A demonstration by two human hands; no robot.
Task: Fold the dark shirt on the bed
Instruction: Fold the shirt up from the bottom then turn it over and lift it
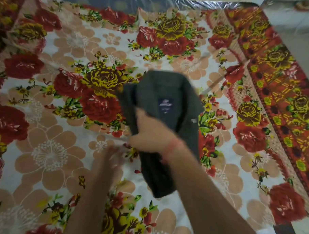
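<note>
- Broadly, the bed (42, 156) fills the view under a floral sheet, a flat surface on which to lay and crease cloth; a clear plastic cover shows along its edge at twelve o'clock.
- Near the centre sits the dark shirt (169, 92), already gathered into a narrow bundle, collar end toward twelve o'clock, tail hanging toward six; I judge it is lifted partly off the sheet to line up a fold.
- Its neck label (165, 105) faces up, so the inside of the collar is showing.
- From five o'clock the right hand (149, 134) reaches in, forearm straight, fingers clenched around the bundle's left edge.
- From six o'clock the left hand (111, 155) hovers over the sheet just beside the shirt, blurred; fingers look spread, holding nothing.
</note>
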